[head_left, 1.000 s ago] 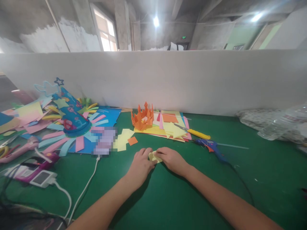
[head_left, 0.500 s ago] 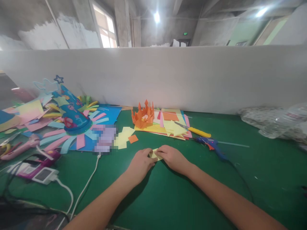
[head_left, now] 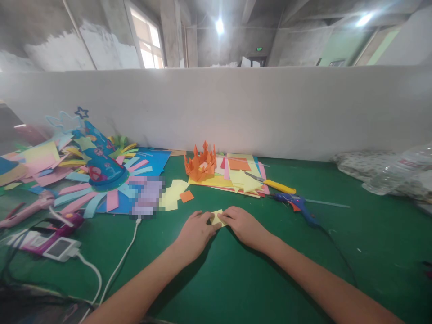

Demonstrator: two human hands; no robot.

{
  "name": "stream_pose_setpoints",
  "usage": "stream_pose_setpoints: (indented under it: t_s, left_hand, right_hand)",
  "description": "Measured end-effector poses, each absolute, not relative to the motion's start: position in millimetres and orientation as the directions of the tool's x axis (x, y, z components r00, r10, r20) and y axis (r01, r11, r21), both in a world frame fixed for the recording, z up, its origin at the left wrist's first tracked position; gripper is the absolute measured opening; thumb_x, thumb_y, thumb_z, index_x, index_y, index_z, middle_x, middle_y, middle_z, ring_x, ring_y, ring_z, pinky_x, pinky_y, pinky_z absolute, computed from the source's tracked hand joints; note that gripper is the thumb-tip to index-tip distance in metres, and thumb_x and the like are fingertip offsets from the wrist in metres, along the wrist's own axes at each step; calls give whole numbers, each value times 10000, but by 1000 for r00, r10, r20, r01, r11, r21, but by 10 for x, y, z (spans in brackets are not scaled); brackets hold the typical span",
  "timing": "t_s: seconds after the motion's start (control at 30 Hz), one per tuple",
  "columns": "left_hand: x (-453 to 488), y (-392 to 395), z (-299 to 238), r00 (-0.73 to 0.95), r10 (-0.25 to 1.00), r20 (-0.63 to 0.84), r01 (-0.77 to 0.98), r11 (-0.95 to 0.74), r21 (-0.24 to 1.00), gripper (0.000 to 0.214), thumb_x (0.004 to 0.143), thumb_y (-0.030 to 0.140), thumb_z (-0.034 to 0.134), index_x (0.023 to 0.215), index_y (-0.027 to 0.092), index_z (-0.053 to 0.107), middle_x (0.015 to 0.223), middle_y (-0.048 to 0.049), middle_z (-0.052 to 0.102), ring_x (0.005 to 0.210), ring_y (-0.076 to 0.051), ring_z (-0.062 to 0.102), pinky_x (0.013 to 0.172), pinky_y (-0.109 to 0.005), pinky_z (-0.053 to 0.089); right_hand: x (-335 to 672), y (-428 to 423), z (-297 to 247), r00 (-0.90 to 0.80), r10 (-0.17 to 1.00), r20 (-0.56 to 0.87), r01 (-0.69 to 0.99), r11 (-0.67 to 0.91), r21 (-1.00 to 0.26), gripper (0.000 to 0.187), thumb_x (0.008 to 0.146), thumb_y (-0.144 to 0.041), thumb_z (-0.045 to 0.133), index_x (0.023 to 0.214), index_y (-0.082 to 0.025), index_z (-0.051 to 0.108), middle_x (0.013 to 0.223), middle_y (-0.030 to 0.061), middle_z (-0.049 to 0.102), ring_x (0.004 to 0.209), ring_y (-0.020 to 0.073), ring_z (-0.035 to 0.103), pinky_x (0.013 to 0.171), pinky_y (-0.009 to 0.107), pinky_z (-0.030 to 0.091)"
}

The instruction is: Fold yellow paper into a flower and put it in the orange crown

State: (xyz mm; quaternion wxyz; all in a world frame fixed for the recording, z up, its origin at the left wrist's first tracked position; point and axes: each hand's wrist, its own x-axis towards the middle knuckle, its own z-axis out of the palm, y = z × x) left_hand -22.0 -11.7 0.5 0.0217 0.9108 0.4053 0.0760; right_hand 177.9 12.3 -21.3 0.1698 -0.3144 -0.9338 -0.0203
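Between my two hands lies a small piece of yellow paper (head_left: 218,218) on the green table. My left hand (head_left: 197,231) grips its left side, thumb along the near edge and fingers curled over. From the other side, my right hand (head_left: 245,227) pinches the paper's right part, fingertips pressed onto it. Part of the paper is hidden under the fingers. Just beyond my hands are an orange paper square (head_left: 186,196) and pale yellow paper squares (head_left: 173,193). Farther back stands an orange folded-paper crown (head_left: 200,164).
A utility knife (head_left: 280,186) rests on stacked coloured paper (head_left: 226,181), near a blue glue gun (head_left: 297,204). Leftward are a blue cone hat (head_left: 103,157) with paper strips, a pink glue gun (head_left: 32,211) and a white cable (head_left: 124,258). A plastic bottle (head_left: 398,168) lies right. A white partition (head_left: 236,108) closes the back.
My fingers have shifted slightly, so a little more of the yellow paper's middle shows. Both hands keep hold of it in nearly the same spot, and the view has moved slightly.
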Motion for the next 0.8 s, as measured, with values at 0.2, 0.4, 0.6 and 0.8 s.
stream_pose_setpoints:
  t_s: [0.2,0.4,0.6,0.8]
  left_hand:
    - [-312,-120,-72,692,701,173,693,-712,109,337,908,210,382,1205,289,522,1074,-55,568,932,-167,570,993,-423,333]
    - [-316,-91,-66,720,682,129,675,-731,101,330,905,205,369,1182,271,537,984,-48,567,939,-170,555,1008,-432,325]
    - [-334,-101,-49,709,686,163,677,-727,113,329,907,221,371,1184,295,532,955,-38,555,932,-167,550,1033,-466,273]
    - [-363,-80,-52,701,689,182,667,-724,176,329,893,219,407,1165,334,553,936,-24,540,926,-170,536,1028,-501,233]
  right_hand:
    - [1787,116,-191,-746,593,303,600,796,-78,293,896,-94,379,1095,-102,594,900,118,611,854,207,518,789,342,429]
    - [1672,96,-73,-745,646,169,648,760,-48,352,809,-34,441,1136,-97,553,901,112,576,818,210,488,749,327,406]
    - [1614,59,-43,-675,726,131,731,682,-11,251,831,-59,428,1027,-95,581,872,107,557,782,208,483,719,328,390]
    - [1685,91,-33,-639,755,148,762,647,-9,280,790,-12,419,989,-107,592,893,112,567,815,217,490,740,335,400]
